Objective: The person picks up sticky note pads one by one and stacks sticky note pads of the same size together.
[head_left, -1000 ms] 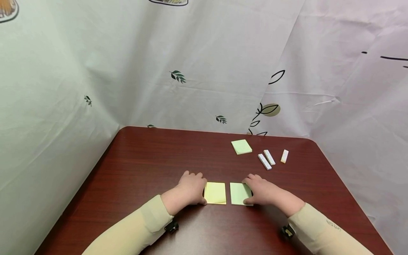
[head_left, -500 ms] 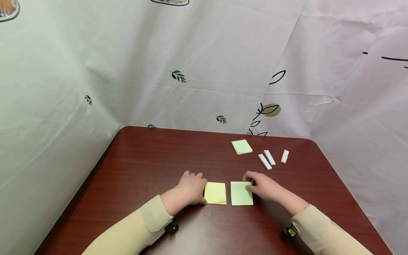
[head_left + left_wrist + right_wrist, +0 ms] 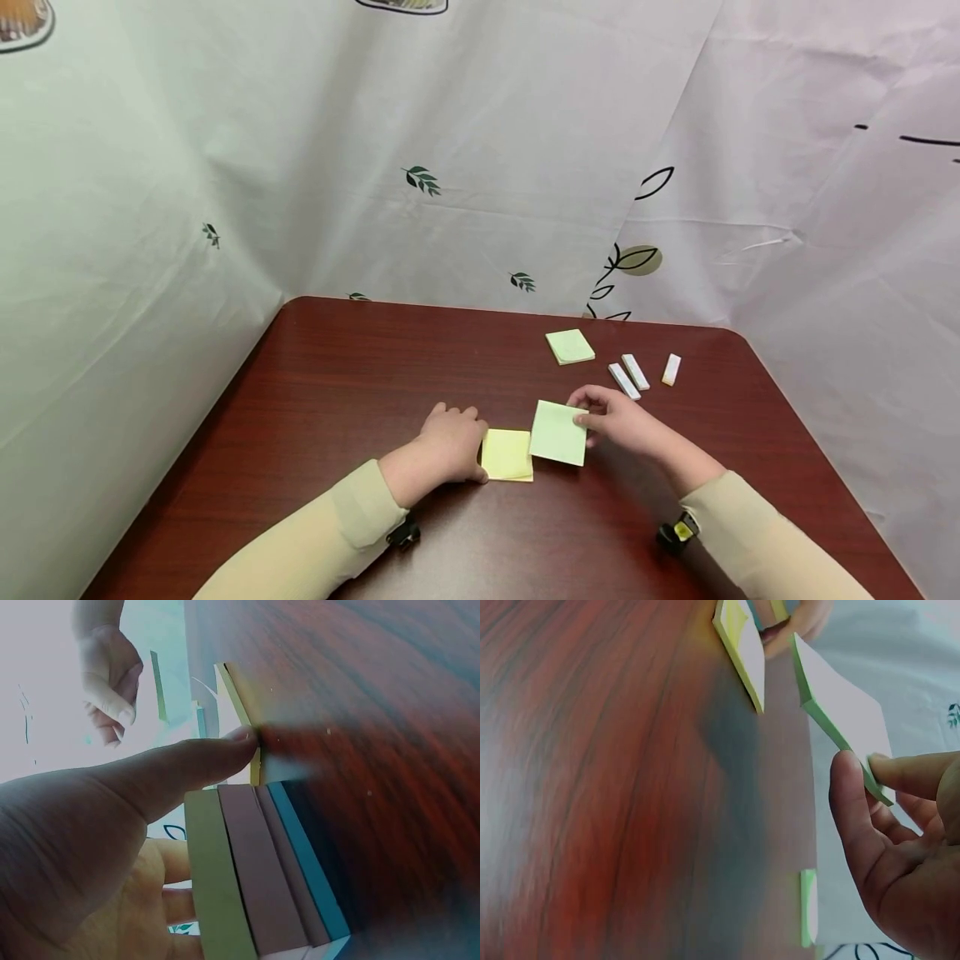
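Observation:
My right hand (image 3: 618, 423) pinches a light green sticky note pad (image 3: 558, 433) between thumb and fingers. In the right wrist view this pad is tilted and lifted off the table, its thin green edge showing. A yellow sticky note pad (image 3: 506, 454) lies just left of it, one corner of its top sheet curling. My left hand (image 3: 452, 446) grips the yellow pad's left side, thumb at the near corner and a finger at the far one. By that palm, the left wrist view shows a stack of green, pink and blue pads (image 3: 259, 874), hidden in the head view.
Another light green pad (image 3: 571, 347) lies near the back edge of the dark red wooden table (image 3: 360, 358). Right of it are three small white oblong blocks, one of them a lone block (image 3: 671, 369). Patterned white cloth (image 3: 480, 133) hangs around the table.
My right hand took a pinch on the green pad's right edge, then raised it and moved it slightly left and away, tilting it. My left hand and the yellow pad stayed put.

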The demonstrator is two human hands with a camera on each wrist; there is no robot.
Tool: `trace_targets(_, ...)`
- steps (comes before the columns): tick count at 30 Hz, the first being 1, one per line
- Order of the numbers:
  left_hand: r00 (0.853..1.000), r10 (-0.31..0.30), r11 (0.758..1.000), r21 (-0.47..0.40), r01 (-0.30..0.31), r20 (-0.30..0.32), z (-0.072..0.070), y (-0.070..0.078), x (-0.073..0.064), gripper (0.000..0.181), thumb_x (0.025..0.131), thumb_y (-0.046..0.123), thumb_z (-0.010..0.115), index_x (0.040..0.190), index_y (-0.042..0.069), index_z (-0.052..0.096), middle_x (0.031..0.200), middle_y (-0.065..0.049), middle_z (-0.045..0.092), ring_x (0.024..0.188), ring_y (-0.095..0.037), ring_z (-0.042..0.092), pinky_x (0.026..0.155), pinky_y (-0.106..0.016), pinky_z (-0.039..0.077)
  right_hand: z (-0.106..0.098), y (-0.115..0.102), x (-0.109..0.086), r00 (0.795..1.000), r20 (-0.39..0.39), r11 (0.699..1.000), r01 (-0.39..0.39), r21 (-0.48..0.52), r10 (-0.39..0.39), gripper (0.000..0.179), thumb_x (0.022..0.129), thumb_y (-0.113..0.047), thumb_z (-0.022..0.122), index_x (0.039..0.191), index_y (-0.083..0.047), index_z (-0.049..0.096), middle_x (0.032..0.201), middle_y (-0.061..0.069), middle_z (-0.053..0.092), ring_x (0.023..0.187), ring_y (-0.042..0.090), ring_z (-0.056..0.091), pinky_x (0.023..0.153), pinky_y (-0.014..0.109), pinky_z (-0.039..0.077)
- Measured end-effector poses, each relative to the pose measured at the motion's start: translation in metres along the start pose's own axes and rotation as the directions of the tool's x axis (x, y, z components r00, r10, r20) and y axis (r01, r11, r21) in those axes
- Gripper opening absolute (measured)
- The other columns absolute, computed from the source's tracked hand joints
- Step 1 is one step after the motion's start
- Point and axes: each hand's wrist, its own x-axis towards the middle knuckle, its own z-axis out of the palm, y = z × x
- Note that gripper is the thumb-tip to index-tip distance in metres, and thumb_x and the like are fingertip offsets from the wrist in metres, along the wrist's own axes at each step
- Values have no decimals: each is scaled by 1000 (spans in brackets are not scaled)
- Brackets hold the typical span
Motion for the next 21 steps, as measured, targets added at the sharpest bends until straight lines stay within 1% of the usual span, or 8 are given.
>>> trace_targets(4,1000,-7,1000,-2,7,-2,1,0,0,59,67,57,83,107,17,70,100,-2,60,91,-26,59,88,-46,40,10,-2,8,998,55,999,-20,31,19,19,97,-5,60,114,4,58,94,13,56,80,21,62,66,40,58)
trace_targets(8,1000,-5,1000,4,5,-4,1,1,-1,60,67,58,82,110,16,70,101,-2,61,92,-26,59,89,-46,40,23,-6,15,992,110,997,-63,51,57,20,97,-6,60,114,4,58,94,12,57,80,21,62,66,39,58)
trace_targets(12,1000,0,1000,10,0,-13,1,1,-1,60,67,57,83,109,16,70,101,-2,61,91,-26,59,89,-45,41,34,-6,22,987,140,994,-91,54,83,19,96,-4,59,113,5,58,93,12,58,77,19,61,64,38,57)
trace_targets(14,1000,3,1000,10,-3,-19,1,1,-1,59,67,56,83,109,16,70,100,-2,61,90,-26,59,88,-45,41,40,-6,24,987,132,995,-95,39,89,18,95,-3,60,112,5,58,91,11,58,72,19,61,62,37,57)
trace_targets(16,1000,4,1000,9,-4,-21,1,1,-2,59,67,56,83,109,16,70,99,-2,61,90,-26,59,87,-45,41,46,-7,26,990,105,995,-98,4,97,17,94,-3,62,110,4,60,88,10,58,67,18,60,60,37,56)
trace_targets(19,1000,2,1000,5,-2,-18,1,1,-2,60,67,56,83,109,16,70,100,-3,61,90,-26,59,87,-44,41,54,-9,28,994,40,991,-100,-86,104,15,90,-5,68,104,0,63,84,8,57,62,17,58,57,36,55)
trace_targets(21,1000,0,1000,-1,0,-17,0,1,-2,60,67,56,83,109,16,70,99,-3,60,90,-26,58,87,-44,41,59,-11,29,994,-8,980,-109,-165,109,15,88,-8,72,99,-5,64,81,6,56,60,17,56,54,34,52)
